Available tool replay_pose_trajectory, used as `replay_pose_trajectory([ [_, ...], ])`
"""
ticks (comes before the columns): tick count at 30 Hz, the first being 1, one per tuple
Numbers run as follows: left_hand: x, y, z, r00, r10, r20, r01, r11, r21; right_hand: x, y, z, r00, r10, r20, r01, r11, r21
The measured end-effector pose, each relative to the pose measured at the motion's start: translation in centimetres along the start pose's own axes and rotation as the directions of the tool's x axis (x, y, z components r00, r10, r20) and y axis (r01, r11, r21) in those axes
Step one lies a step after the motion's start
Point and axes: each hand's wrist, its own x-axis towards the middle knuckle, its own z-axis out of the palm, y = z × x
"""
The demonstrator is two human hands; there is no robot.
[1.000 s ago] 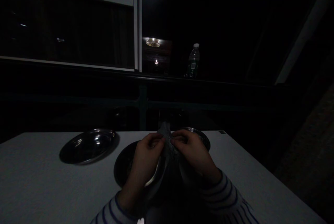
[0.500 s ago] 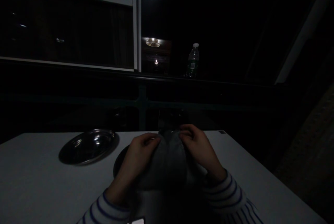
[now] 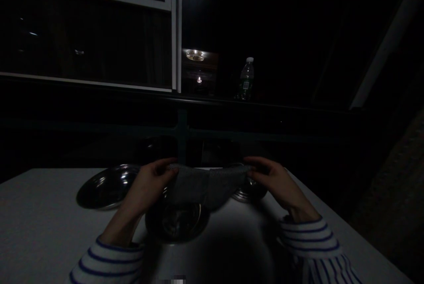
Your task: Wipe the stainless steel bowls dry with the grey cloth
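A dark grey cloth (image 3: pixel 198 184) hangs stretched between my two hands, above the white table. My left hand (image 3: pixel 149 182) pinches its left end between thumb and fingers. At the right end, my right hand (image 3: pixel 273 180) grips it the same way. Below the cloth sits a shiny metal bowl (image 3: pixel 179 226), its back part hidden by the fabric. Another metal bowl (image 3: pixel 250 191) stands behind the cloth's right end, partly covered by it and by my right hand. The light is dim, so the cloth's details are hard to make out.
A wide metal basin (image 3: pixel 102 189) rests on the white table (image 3: pixel 43 231) at the left, partly behind my left hand. Beyond the table, a clear plastic bottle (image 3: pixel 247 81) with a white cap stands on a dark ledge by the window frame (image 3: pixel 175 32).
My hands have moved apart, pulling the cloth from a bunched, hanging shape into a wide stretched one. The bowl below and the one at the right now show more.
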Motion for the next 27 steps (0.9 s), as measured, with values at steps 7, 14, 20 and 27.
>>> replay_pose_trajectory([
  [7,0.2,0.0,-1.1,0.998,0.040,-0.057,-0.036,0.997,0.069,0.8,1.2,-0.7,0.990,-0.140,-0.029,0.125,0.948,-0.292],
  [14,0.0,-0.6,-0.8,0.992,-0.041,0.120,0.059,0.987,-0.149,0.7,1.4,-1.5,0.993,-0.110,-0.050,0.093,0.958,-0.272],
  [20,-0.1,-1.1,-0.1,0.937,-0.125,0.325,0.204,0.954,-0.221,0.9,0.9,-0.6,0.972,-0.076,-0.221,0.041,0.986,-0.159],
  [27,-1.4,-0.8,2.7,0.840,-0.124,0.529,0.258,0.948,-0.188,0.0,-0.9,0.7,0.934,-0.230,-0.275,0.175,0.962,-0.211],
])
